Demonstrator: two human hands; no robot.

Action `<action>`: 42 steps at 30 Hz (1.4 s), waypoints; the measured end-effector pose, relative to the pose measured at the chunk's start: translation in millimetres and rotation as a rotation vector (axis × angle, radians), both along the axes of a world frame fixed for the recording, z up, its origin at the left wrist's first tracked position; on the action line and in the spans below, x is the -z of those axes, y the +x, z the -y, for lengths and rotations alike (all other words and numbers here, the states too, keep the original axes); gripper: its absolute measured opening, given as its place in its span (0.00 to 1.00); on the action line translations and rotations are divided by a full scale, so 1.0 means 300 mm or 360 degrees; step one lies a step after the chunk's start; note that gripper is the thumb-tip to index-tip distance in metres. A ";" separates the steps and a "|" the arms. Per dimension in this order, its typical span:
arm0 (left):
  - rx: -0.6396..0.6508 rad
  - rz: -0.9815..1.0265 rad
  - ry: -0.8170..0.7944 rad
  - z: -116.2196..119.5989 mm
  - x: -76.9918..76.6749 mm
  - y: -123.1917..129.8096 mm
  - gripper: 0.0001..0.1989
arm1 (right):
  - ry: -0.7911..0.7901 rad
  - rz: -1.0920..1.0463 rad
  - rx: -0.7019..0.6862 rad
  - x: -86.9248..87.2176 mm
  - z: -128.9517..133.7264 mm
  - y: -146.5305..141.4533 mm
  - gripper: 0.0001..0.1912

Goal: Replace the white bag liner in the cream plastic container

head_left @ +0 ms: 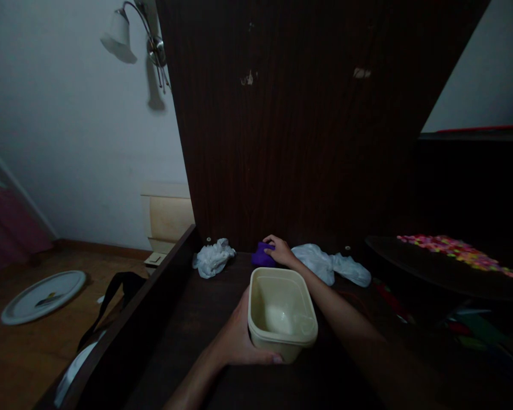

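A cream plastic container (282, 336) with its open top facing me is gripped round its left side by my left hand (239, 336). Nothing shows inside it. Farther back, my right hand (280, 251) reaches past the container with its fingers curled over a small purple object (261, 257), whose kind I cannot make out. That purple thing rests on the dark wooden surface (188, 330) near the upright back panel. A crumpled white plastic bag (214, 257) lies left of it, and a tied, filled plastic bag (314, 261) lies just right of my right hand.
A raised wooden edge (154, 302) bounds the surface on the left. The tall dark panel (290, 142) stands behind. At right, a dark rounded ledge (393, 259) carries many small colourful pieces (457, 253). A wall lamp (119, 37) hangs upper left; a round white lid-like disc (43, 299) lies on the floor.
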State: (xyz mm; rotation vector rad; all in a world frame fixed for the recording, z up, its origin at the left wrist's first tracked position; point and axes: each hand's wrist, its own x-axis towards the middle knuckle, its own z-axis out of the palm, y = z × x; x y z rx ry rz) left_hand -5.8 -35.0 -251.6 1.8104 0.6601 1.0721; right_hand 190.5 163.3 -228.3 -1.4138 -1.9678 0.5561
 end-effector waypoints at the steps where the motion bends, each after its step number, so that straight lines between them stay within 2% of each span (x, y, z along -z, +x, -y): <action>1: 0.0022 -0.0001 0.0009 0.007 -0.002 -0.002 0.68 | 0.0027 0.0027 -0.0005 0.000 0.002 0.004 0.17; 7: 0.0238 -0.0076 0.0123 0.062 -0.030 0.006 0.67 | 0.0157 0.0333 -0.0083 0.014 0.048 0.016 0.17; 9: 0.0249 -0.0095 0.0157 0.072 -0.041 0.013 0.67 | 0.0200 0.0448 -0.0124 0.016 0.066 0.016 0.16; 13: 0.0236 -0.0143 0.0172 0.071 -0.052 0.020 0.68 | 0.0198 0.0617 -0.0244 0.018 0.090 0.006 0.08; 17: 0.0221 -0.0159 0.0194 0.064 -0.053 0.020 0.67 | 0.0142 0.0677 -0.0332 0.031 0.109 -0.007 0.14; 20: 0.0243 -0.0134 0.0198 0.060 -0.050 0.021 0.67 | 0.0116 0.0617 -0.0302 0.043 0.124 -0.017 0.07; 24: 0.0263 -0.0124 0.0113 0.059 -0.046 0.023 0.69 | 0.0033 0.0396 -0.0175 0.041 0.129 -0.024 0.04; 27: 0.0272 -0.0114 0.0084 0.058 -0.043 0.021 0.68 | -0.0055 0.0127 -0.0027 0.014 0.106 -0.015 0.04; 33: 0.0226 -0.0089 0.0063 0.047 -0.022 0.011 0.68 | -0.0331 -0.0615 0.0290 -0.057 0.019 0.027 0.15; 37: 0.0239 -0.0047 0.0004 0.040 -0.007 0.009 0.67 | -0.0536 -0.1130 0.0303 -0.081 0.014 0.045 0.16; 42: 0.0182 -0.0020 -0.0027 0.034 0.011 0.008 0.68 | -0.0638 -0.1566 0.0213 -0.089 0.069 0.074 0.15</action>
